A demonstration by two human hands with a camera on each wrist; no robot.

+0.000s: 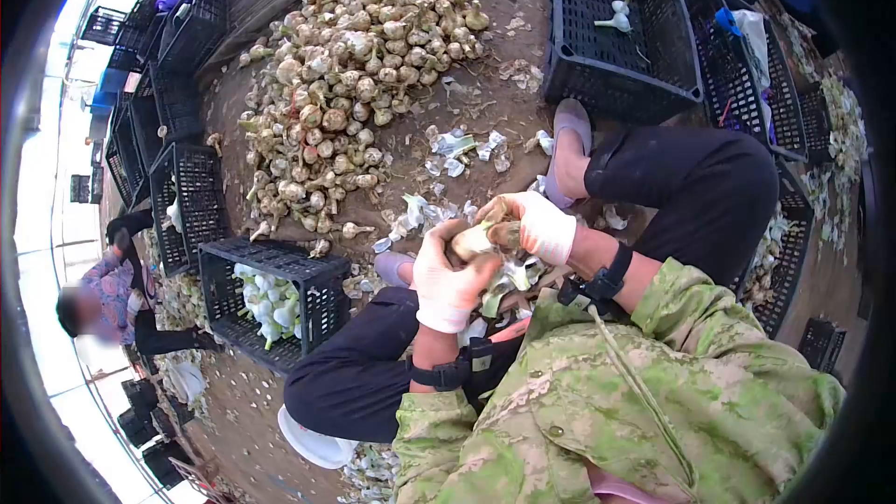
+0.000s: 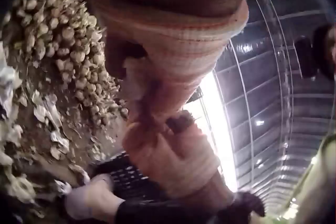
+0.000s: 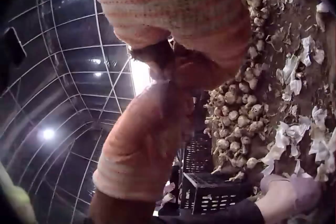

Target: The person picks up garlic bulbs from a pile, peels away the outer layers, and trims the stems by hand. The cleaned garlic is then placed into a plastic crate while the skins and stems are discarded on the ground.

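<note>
Both hands wear pale gloves and meet in front of the person's lap. Between them is a garlic bulb (image 1: 474, 241) with dirty outer skin. The left hand (image 1: 442, 278) grips it from one side, thumb and fingers curled round it. From the other side, the right hand (image 1: 543, 228) pinches the brownish skin or stalk at its end. Both wrist views show the left hand (image 3: 142, 140) and the right hand (image 2: 170, 153) close together, with the bulb mostly hidden by the gloves. Loose garlic peelings (image 1: 509, 282) lie just below the hands.
A large heap of unpeeled garlic (image 1: 364, 65) covers the ground ahead. A black crate (image 1: 317, 271) at the left holds cleaned white bulbs; another crate (image 1: 686, 84) at the upper right holds a few. Scattered skins (image 1: 457, 145) lie near the shoes. Another person (image 1: 117, 294) sits far left.
</note>
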